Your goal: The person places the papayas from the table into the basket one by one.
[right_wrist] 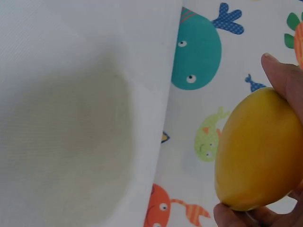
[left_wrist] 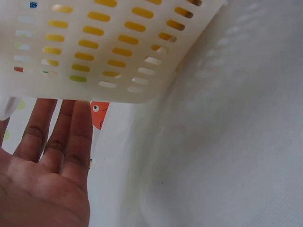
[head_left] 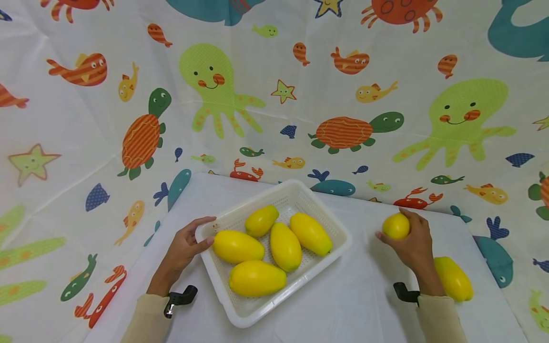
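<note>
A white perforated plastic basket [head_left: 296, 293] sits at an angle on the table, with several yellow papayas [head_left: 257, 278] inside. My left hand [head_left: 184, 245] grips the basket's left corner, thumb at the rim; in the left wrist view its fingers [left_wrist: 78, 137] reach up against the basket's outside, their tips hidden. Right of the basket, my right hand [head_left: 413, 240] holds one papaya [head_left: 396, 226] between thumb and fingers. Seen from the right wrist, that held papaya [right_wrist: 260, 151] appears above the table, a shadow falling on the cloth.
Another papaya [head_left: 453, 278] lies on the white-covered table [head_left: 343, 305], beside my right forearm. Behind and to the sides hangs a white curtain [head_left: 274, 128] printed with sea animals. Black straps with cameras [head_left: 182, 297] sit on both wrists.
</note>
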Tool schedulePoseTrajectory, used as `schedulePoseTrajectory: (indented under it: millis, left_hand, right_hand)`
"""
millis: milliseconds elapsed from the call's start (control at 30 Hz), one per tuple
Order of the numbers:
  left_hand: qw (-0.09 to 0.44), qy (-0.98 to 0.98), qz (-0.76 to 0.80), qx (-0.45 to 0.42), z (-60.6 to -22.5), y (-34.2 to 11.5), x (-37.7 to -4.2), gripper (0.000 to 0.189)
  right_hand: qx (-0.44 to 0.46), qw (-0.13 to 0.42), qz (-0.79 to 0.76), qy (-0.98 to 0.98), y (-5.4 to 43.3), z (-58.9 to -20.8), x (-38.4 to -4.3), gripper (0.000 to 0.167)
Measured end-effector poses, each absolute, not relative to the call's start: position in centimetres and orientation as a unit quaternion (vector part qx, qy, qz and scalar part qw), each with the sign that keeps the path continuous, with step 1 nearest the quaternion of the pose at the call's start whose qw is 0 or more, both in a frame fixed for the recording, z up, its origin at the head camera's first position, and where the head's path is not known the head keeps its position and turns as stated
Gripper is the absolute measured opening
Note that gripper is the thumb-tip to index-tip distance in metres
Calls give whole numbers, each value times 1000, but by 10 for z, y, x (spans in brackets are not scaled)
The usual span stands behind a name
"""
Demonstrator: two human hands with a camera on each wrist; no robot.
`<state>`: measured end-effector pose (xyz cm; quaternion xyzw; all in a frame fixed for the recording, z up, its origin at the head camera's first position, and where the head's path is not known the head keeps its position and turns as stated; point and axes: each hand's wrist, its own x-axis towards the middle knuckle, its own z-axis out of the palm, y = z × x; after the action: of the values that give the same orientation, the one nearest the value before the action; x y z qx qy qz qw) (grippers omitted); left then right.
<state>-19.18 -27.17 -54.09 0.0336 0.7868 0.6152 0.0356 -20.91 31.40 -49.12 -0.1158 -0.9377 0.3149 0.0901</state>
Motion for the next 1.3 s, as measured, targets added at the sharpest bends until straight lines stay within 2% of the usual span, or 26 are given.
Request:
schedulePoseTrajectory:
  millis: [667,1300]
  left_hand:
    - [37,782,621,34,-543,-273,-192,52]
    - [35,791,610,27,-541,-271,-191,53]
  right_hand:
    - [-78,132,336,-929,295,-469,-202,96]
    - [-35,166,353,-920,263,-458,-210,97]
